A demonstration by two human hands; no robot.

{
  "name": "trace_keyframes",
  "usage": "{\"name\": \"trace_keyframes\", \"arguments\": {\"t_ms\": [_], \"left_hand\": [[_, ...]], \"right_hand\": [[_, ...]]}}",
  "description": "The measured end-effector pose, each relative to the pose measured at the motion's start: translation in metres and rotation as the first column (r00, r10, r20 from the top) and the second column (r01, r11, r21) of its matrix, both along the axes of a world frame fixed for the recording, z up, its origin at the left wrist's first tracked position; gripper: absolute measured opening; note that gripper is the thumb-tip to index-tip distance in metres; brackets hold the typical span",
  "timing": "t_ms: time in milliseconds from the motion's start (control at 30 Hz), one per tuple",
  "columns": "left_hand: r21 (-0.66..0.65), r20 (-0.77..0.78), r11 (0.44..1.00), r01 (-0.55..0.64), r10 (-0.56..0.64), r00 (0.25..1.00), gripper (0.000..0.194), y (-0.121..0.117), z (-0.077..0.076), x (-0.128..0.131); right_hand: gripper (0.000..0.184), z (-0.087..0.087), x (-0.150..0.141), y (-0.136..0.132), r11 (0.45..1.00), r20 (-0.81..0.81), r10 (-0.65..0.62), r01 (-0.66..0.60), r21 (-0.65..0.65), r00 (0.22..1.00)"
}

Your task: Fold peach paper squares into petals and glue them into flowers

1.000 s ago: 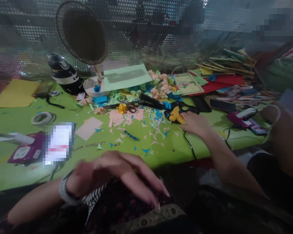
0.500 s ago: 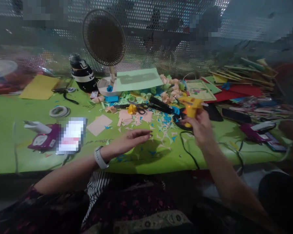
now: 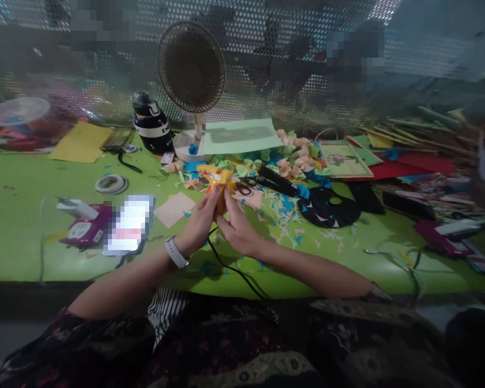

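Mid-frame, our left hand (image 3: pixel 197 222) now joins our right hand (image 3: pixel 242 230), both grasping the yellow plastic glue gun (image 3: pixel 224 177).

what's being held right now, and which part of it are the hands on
The yellow glue gun, held upright by its handle, with the left hand and right hand on either side.

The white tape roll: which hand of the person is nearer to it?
Left. The left hand, on the yellow glue gun, is right of the tape roll; the right hand, also on the gun, is farther right.
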State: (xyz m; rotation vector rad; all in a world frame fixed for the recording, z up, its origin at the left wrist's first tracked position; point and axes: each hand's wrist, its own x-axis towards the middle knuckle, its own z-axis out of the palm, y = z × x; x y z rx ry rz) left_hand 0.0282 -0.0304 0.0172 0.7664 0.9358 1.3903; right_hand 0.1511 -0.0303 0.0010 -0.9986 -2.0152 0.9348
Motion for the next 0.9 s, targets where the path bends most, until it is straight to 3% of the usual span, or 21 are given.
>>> {"name": "trace_keyframes", "arguments": {"t_ms": [100, 167, 233, 267, 367, 467, 633, 767, 833, 900], "left_hand": [[0.009, -0.039, 1.000, -0.016, 0.016, 0.999, 0.039, 0.005, 0.002, -0.013], [0.003, -0.052, 0.999, -0.038, 0.038, 0.998, 0.042, 0.008, 0.005, -0.020], [0.004, -0.080, 0.997, -0.076, 0.076, 0.994, 0.045, 0.010, 0.007, -0.026], [0.014, -0.095, 0.995, -0.094, 0.095, 0.991, 0.046, 0.011, 0.008, -0.028], [0.045, -0.122, 0.994, -0.100, 0.105, 0.987, 0.048, 0.012, 0.006, -0.031], [0.019, -0.127, 0.998, -0.051, 0.053, 0.991, 0.049, 0.012, 0.001, -0.031], [-0.001, -0.100, 0.998, -0.057, 0.056, 0.993, 0.049, 0.012, -0.001, -0.031], [0.010, -0.103, 0.998, -0.054, 0.055, 0.993, 0.046, 0.012, 0.001, -0.031], [0.030, -0.125, 0.998, -0.047, 0.050, 0.991, 0.046, 0.012, 0.001, -0.030], [0.052, -0.151, 0.998, -0.025, 0.033, 0.988, 0.047, 0.012, 0.000, -0.030]], "right_hand": [[0.060, 0.012, 0.005, 0.011, 0.978, 0.126, 0.076, -0.099, 0.185, 0.989], [0.046, 0.022, 0.014, 0.032, 0.961, 0.196, 0.061, -0.111, 0.255, 0.979], [0.042, 0.028, 0.027, 0.062, 0.953, 0.311, -0.130, 0.031, 0.303, 0.942], [0.039, 0.028, 0.034, 0.078, 0.941, 0.425, -0.213, 0.068, 0.331, 0.880], [0.043, 0.020, 0.051, 0.119, 0.942, 0.743, -0.314, 0.095, 0.323, 0.591], [0.045, 0.009, 0.056, 0.136, 0.931, 0.797, -0.354, 0.107, 0.349, 0.490], [0.050, 0.007, 0.066, 0.120, 0.898, 0.721, -0.415, 0.122, 0.423, 0.555], [0.052, 0.011, 0.096, 0.088, 0.942, 0.674, -0.322, 0.157, 0.296, 0.665], [0.048, 0.015, 0.111, 0.078, 0.969, 0.698, -0.238, 0.112, 0.222, 0.675], [0.044, 0.020, 0.116, 0.081, 0.966, 0.682, -0.238, 0.095, 0.241, 0.691]]}}
